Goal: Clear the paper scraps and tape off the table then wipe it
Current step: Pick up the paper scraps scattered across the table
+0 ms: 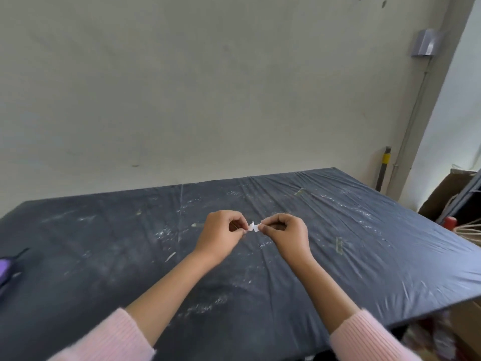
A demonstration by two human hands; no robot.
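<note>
A small white paper scrap [253, 227] is pinched between my left hand [223, 234] and my right hand [285, 234], held just above the middle of the table [104, 256]. The table has a dark, wrinkled cover dusted with white smears. A strip of tape [339, 245] is stuck to the cover right of my right hand. Another tape piece [299, 191] lies near the far edge. A pale sliver [170, 256] lies left of my left forearm, and a small bit [197, 225] sits left of my left hand.
A purple object [5, 269] lies at the table's left edge. A bare wall stands right behind the table. Past the right edge are a cardboard box [447, 194], a red item [450, 222] and pale rods [471, 230].
</note>
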